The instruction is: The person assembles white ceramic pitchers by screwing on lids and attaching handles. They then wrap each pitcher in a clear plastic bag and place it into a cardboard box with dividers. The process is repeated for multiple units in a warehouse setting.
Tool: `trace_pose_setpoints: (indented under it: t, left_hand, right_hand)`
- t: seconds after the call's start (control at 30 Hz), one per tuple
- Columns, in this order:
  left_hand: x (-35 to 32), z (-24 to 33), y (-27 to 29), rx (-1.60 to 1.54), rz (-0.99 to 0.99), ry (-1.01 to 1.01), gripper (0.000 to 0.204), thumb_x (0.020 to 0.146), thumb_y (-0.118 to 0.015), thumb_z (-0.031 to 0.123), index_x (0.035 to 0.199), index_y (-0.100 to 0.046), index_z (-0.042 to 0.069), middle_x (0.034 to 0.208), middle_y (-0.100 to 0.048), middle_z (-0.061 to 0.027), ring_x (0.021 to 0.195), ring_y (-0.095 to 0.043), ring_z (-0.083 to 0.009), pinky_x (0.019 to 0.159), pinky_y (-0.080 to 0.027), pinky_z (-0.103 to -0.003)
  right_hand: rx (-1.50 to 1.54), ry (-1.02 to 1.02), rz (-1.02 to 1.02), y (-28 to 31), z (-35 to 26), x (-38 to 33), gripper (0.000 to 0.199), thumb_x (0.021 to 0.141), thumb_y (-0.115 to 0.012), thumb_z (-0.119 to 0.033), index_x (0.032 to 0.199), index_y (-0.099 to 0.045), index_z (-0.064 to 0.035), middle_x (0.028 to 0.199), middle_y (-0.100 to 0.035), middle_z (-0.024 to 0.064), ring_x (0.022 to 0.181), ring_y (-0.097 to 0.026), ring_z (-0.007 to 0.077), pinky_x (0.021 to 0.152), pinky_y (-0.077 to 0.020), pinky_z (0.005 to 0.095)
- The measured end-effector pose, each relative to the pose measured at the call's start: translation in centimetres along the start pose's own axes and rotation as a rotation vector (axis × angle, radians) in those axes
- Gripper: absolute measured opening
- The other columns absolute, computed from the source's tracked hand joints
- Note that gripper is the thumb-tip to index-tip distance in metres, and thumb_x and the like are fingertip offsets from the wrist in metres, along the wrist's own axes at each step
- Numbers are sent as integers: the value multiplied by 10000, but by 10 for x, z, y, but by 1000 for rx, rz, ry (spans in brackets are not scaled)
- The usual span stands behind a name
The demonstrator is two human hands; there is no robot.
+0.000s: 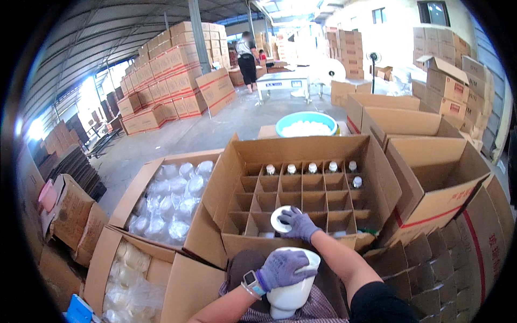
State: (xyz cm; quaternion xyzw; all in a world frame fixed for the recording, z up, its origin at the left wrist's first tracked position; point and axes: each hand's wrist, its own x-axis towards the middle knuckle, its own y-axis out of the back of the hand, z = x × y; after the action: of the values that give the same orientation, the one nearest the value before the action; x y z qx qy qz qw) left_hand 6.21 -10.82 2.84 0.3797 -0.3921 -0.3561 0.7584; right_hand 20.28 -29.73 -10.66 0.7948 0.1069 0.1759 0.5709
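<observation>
My left hand (286,268), in a grey-purple glove, wraps round a glossy white vase-like vessel (288,297) above my lap. The vessel narrows toward its lower end. In front of it, my gloved right hand (301,225) grips a white round-rimmed vessel (279,219) at a front-row cell of a divided carton (301,145). The lower part of that vessel is hidden in the cell. Clear bottles with silvery tops (312,168) stand in the back row of cells, and another is in the row before it at the right.
To the left are a carton of plastic-wrapped clear pieces (175,202) and a carton of wrapped cream-coloured pieces (126,274). Open cartons (431,167) stand at the right. Beyond my carton sits a blue basin (280,129) of white pieces. A person (246,56) stands farther back.
</observation>
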Motion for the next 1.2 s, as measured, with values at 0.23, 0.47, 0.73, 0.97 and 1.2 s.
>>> trace_pose_setpoints:
  t: [0.23,0.47,0.73,0.97,1.2]
  left_hand:
    - [-57,-64,-16,-443,490,36,458,914,-697,468,713,-618,65,1248,-638,-243,1168,-598,-379,980,-464,-468]
    - [-46,-95,28,-1111,133,328,1096,820,-552,828,1459,-458,-58,1442,-539,-161,1332,-501,-243,1121,-390,-370]
    - [0,-45,60,-1533,459,305,821,1017,-435,617,1502,-335,-37,1428,-513,-201,1250,-590,-312,1055,-511,-452]
    - [3,-32,42,90,583,-41,703,942,-661,484,1456,-490,36,1603,-281,-281,1492,-263,-454,1194,-258,-493]
    - [-9,-10,51,-1441,501,362,952,868,-684,619,1533,-352,23,1575,-324,-238,1467,-313,-403,1197,-266,-498]
  right_hand:
    - [1079,-221,117,70,-18,-42,517,994,-594,-454,1216,-683,3,1088,-713,104,1017,-628,170,909,-503,321]
    - [1122,-109,136,117,-83,-76,700,999,-459,-616,1274,-598,12,1156,-649,116,1098,-596,204,975,-469,337]
    - [157,386,645,164,-115,-53,741,790,-813,-241,1418,-472,-46,1491,-411,235,1357,-446,431,1131,-388,477]
    - [649,199,575,144,-105,-52,592,846,-729,-211,1343,-498,13,1305,-531,273,1161,-585,419,921,-513,445]
    - [530,164,434,166,-138,-70,710,832,-753,-242,1426,-432,-22,1263,-540,229,1130,-586,379,942,-504,413]
